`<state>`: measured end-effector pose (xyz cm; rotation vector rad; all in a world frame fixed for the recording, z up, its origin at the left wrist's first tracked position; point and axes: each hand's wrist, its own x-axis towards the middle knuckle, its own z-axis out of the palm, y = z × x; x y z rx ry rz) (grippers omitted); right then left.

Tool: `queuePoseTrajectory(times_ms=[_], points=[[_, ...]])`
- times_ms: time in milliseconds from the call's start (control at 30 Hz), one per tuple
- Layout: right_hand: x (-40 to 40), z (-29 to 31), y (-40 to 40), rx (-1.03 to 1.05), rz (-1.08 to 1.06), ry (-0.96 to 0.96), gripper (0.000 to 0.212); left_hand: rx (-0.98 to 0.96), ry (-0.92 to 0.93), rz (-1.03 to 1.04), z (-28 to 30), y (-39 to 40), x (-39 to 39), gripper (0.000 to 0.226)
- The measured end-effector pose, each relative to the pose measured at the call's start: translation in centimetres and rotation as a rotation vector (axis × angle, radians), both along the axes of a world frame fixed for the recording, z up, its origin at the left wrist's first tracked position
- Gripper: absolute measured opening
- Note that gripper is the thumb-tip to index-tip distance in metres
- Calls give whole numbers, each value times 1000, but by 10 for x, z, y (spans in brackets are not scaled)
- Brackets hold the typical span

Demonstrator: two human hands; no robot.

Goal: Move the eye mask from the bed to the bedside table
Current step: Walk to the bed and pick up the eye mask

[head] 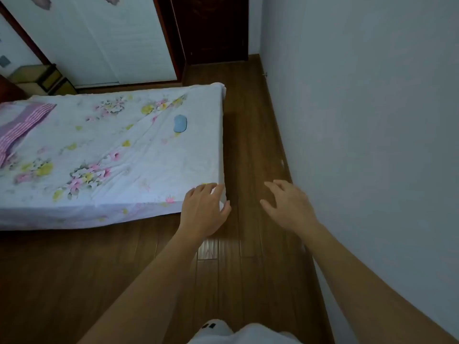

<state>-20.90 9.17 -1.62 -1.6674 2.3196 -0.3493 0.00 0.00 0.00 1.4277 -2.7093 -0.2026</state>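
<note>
Currently I see the eye mask lying flat on the floral sheet of the bed, near its right edge, long axis running toward the far wardrobe. My left hand hovers at the near bed corner, fingers loosely spread, empty. My right hand hangs over the wooden floor, fingers apart, empty.

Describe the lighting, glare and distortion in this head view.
Head view: dim, bluish light; one glare patch on the floorboards near the left hand; wide-angle bending bows the bed edges and wall line; soft overall, the eye mask lacks fine detail.
</note>
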Motion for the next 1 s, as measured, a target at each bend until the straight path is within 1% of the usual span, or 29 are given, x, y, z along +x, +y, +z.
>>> queuePoseTrajectory(times_ms=[100,267,500,667,1000], points=[[-15,-4,-1,-6,-23,-16,59,-9,39,8,-2,-4,-16,52],[-35,-8,-13,10,-31,-29,59,-23,35,0,-3,-18,-38,53],[-62,-14,-63,12,-35,-20,58,2,31,16,-13,-68,-68,52],[-89,-19,-128,11,-36,-17,57,13,32,13,-22,-138,-96,53],[-152,-24,-294,6,-72,17,57,52,12,-6,-33,-303,-170,55]])
